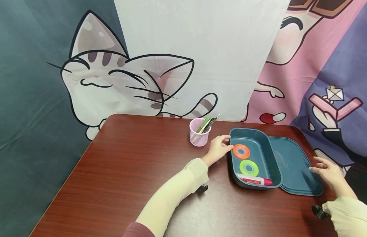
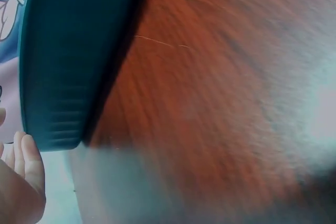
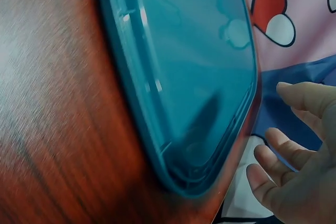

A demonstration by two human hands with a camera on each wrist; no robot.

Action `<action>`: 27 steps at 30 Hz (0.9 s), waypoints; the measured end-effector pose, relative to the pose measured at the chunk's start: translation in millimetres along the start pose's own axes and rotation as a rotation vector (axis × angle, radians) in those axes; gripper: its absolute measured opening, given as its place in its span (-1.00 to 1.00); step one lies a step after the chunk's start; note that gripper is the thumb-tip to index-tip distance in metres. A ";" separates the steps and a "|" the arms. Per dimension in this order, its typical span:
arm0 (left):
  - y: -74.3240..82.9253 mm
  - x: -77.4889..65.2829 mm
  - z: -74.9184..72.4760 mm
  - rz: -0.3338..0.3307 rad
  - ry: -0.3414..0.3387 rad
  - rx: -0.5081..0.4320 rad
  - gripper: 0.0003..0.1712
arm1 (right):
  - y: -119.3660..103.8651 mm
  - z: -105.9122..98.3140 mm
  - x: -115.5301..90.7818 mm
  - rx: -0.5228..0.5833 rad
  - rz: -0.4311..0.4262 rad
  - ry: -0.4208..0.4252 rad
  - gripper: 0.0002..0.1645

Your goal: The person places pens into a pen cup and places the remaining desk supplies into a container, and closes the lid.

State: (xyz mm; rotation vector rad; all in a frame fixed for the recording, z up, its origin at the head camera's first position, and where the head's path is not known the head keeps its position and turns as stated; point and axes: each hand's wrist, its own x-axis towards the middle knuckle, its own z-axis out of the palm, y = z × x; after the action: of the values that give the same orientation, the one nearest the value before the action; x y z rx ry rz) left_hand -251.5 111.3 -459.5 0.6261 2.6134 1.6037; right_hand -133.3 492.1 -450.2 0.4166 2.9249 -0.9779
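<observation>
A dark teal box (image 1: 265, 158) stands without its lid. Inside lie an orange tape roll (image 1: 235, 152), a lime-green tape roll (image 1: 243, 168) and a red-and-white tube (image 1: 256, 180). My left hand (image 1: 217, 149) is at the box's far left rim, its fingers fairly straight; whether they touch it I cannot tell. In the left wrist view these fingers (image 2: 32, 161) appear beside the box's outer wall (image 2: 68, 77). The teal lid (image 1: 297, 168) lies right of the box, partly hidden by it. Beyond the lid's right edge hovers my right hand (image 1: 331, 174), fingers spread, holding nothing.
A pink mesh cup (image 1: 198, 140) with pens and pencils (image 1: 205, 125) stands at the table's back, left of the box. The brown wooden table (image 1: 136, 171) ends just right of the lid. Cartoon-printed cloth (image 1: 219, 39) hangs behind.
</observation>
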 end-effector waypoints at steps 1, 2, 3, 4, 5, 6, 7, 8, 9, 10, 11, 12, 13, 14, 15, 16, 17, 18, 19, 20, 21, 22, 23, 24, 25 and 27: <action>-0.9 -1.1 0.4 -0.007 -0.006 0.004 -0.52 | 0.6 -0.3 -0.5 -0.021 -0.004 -0.001 -0.18; -1.9 -2.1 0.9 -0.015 -0.014 0.004 -0.51 | 1.3 -0.2 -1.5 -0.028 -0.012 -0.005 -0.19; -2.5 -3.0 1.5 -0.030 -0.024 0.000 -0.51 | 2.3 -0.2 -2.4 -0.032 -0.019 -0.008 -0.19; -3.2 -3.7 2.3 -0.046 -0.034 -0.005 -0.50 | 3.3 0.0 -3.3 -0.034 -0.025 -0.008 -0.20; -3.5 -4.6 2.8 -0.071 -0.047 -0.017 -0.49 | 4.3 0.2 -4.1 -0.037 -0.030 -0.008 -0.20; -3.6 -5.6 3.3 -0.095 -0.059 -0.042 -0.48 | 5.4 0.6 -5.0 -0.029 -0.029 -0.015 -0.20; -3.8 -6.3 3.9 -0.124 -0.068 -0.076 -0.47 | 6.1 1.5 -6.1 -0.026 -0.030 -0.020 -0.20; -4.0 -7.1 4.4 -0.157 -0.077 -0.116 -0.46 | 7.2 2.4 -7.1 -0.018 -0.027 -0.028 -0.19; -4.1 -7.9 5.0 -0.189 -0.083 -0.154 -0.45 | 8.3 3.1 -7.5 -0.014 -0.022 -0.039 -0.19; -4.5 -8.5 5.5 -0.213 -0.088 -0.195 -0.45 | 9.5 3.4 -7.6 -0.015 -0.018 -0.051 -0.19; -4.9 -9.1 6.1 -0.235 -0.091 -0.237 -0.44 | 10.5 3.7 -7.9 -0.018 -0.012 -0.059 -0.18; -5.6 -9.3 6.9 -0.252 -0.091 -0.276 -0.43 | 11.4 3.8 -8.1 -0.023 -0.007 -0.068 -0.18; -6.4 -9.4 7.7 -0.264 -0.090 -0.307 -0.43 | 12.5 3.7 -7.9 -0.032 -0.006 -0.073 -0.18; -7.1 -9.3 8.5 -0.272 -0.092 -0.331 -0.43 | 13.6 3.3 -7.8 -0.039 -0.005 -0.081 -0.18; -7.7 -9.1 9.3 -0.278 -0.094 -0.352 -0.43 | 14.8 3.0 -7.7 -0.045 -0.004 -0.086 -0.18; -8.2 -8.7 10.1 -0.283 -0.097 -0.373 -0.43 | 15.9 2.8 -7.8 -0.053 -0.002 -0.088 -0.18; -8.6 -8.7 10.8 -0.291 -0.102 -0.389 -0.42 | 17.0 3.2 -8.3 -0.057 0.000 -0.085 -0.18; -8.6 -8.7 11.2 -0.297 -0.110 -0.402 -0.42 | 18.1 3.5 -8.6 -0.062 -0.003 -0.086 -0.19; -8.5 -8.6 11.6 -0.301 -0.115 -0.411 -0.41 | 19.4 3.8 -8.9 -0.057 -0.005 -0.086 -0.21; -8.2 -8.4 11.9 -0.305 -0.120 -0.417 -0.41 | 20.6 4.4 -9.6 -0.054 -0.007 -0.082 -0.22; -7.7 -8.4 12.0 -0.308 -0.124 -0.420 -0.40 | 21.7 5.4 -10.2 -0.050 -0.009 -0.074 -0.24; -7.3 -8.2 12.2 -0.307 -0.127 -0.423 -0.40 | 22.5 6.3 -10.9 -0.050 -0.011 -0.066 -0.26; -6.8 -8.1 12.1 -0.305 -0.131 -0.421 -0.40 | 23.4 7.1 -11.3 -0.048 -0.015 -0.059 -0.27; -6.3 -7.9 12.1 -0.302 -0.132 -0.419 -0.40 | 24.3 7.5 -11.5 -0.048 -0.017 -0.055 -0.28; -6.0 -7.7 12.1 -0.300 -0.132 -0.415 -0.40 | 24.9 8.2 -11.9 -0.050 -0.017 -0.049 -0.29; -5.1 -7.8 11.6 -0.296 -0.140 -0.408 -0.40 | 26.1 9.5 -12.6 -0.063 -0.015 -0.036 -0.32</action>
State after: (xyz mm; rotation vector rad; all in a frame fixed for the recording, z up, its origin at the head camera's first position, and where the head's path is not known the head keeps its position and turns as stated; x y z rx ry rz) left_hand -243.6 116.6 -470.9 0.2979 2.0702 1.8347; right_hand -114.9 503.4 -471.7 0.3706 2.9217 -0.8830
